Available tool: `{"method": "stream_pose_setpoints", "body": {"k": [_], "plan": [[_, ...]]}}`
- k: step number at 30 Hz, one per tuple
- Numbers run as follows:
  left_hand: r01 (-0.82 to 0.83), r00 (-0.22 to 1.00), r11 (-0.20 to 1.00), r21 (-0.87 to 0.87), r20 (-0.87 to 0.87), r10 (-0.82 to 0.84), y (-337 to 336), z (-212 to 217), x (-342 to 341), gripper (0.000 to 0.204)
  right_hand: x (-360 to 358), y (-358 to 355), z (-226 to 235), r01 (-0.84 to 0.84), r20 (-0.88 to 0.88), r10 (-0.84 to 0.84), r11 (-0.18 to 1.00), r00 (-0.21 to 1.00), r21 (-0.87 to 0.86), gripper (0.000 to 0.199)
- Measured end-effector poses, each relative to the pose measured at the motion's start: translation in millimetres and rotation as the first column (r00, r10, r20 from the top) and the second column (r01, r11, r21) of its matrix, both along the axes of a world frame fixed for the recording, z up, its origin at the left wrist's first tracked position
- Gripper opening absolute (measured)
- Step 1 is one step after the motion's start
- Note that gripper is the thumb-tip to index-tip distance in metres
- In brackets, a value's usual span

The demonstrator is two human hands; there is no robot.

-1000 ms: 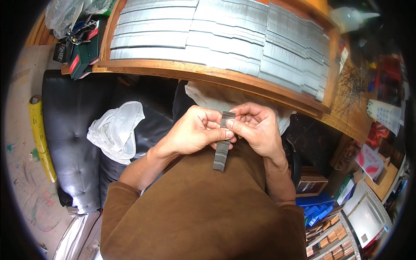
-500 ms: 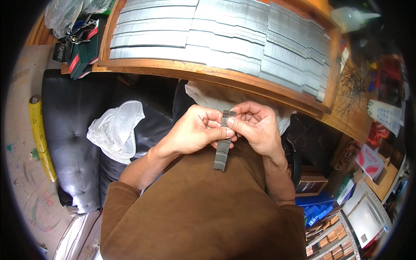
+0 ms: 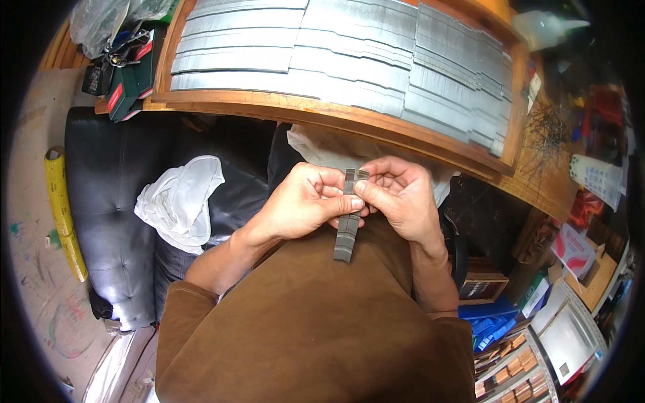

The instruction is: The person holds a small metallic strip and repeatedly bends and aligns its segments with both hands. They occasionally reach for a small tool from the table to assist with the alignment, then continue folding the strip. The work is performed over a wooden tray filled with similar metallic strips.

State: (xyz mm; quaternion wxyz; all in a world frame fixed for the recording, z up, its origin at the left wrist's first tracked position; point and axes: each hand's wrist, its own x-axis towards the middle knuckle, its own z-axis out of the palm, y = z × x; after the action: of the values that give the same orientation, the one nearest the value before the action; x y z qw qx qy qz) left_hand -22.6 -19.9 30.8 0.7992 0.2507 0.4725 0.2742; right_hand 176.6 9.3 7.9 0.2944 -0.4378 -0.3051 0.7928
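Observation:
A narrow stack of thin dark-grey strips (image 3: 346, 238) is held in front of my chest, its lower end pointing down toward the brown shirt. My left hand (image 3: 292, 201) is closed around its middle, the thumb lying across it. At the upper end, my right hand (image 3: 401, 196) pinches a short grey piece (image 3: 363, 174) between thumb and fingers. A narrow gap separates that piece from the rest of the stack. The fingers behind the strips are partly hidden.
Beyond my hands, a wooden tray (image 3: 228, 101) holds rows of overlapping grey strips (image 3: 356, 47). A white cloth (image 3: 180, 201) lies on the black seat (image 3: 111, 221) at left. Thin dark wires (image 3: 547, 134) and a squeeze bottle (image 3: 541, 30) are on the right of the bench.
At the top, the piece in my right hand has come slightly apart from the stack, toward the right. The stack's lower end has swung a little to the right.

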Motion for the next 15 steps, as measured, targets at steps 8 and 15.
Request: {"method": "stream_pose_setpoints", "body": {"k": [8, 15], "plan": [[-0.043, 0.998, 0.999, -0.012, 0.033, 0.044, 0, 0, 3, 0.018, 1, -4, -7, 0.048, -0.011, -0.048, 0.998, 0.999, 0.032, 0.019], [0.026, 0.999, 0.999, -0.027, 0.027, -0.025, -3, -3, 1, 0.016, 4, 3, 6, -0.101, 0.074, 0.100, 0.995, 0.992, 0.010, 0.013]]}}
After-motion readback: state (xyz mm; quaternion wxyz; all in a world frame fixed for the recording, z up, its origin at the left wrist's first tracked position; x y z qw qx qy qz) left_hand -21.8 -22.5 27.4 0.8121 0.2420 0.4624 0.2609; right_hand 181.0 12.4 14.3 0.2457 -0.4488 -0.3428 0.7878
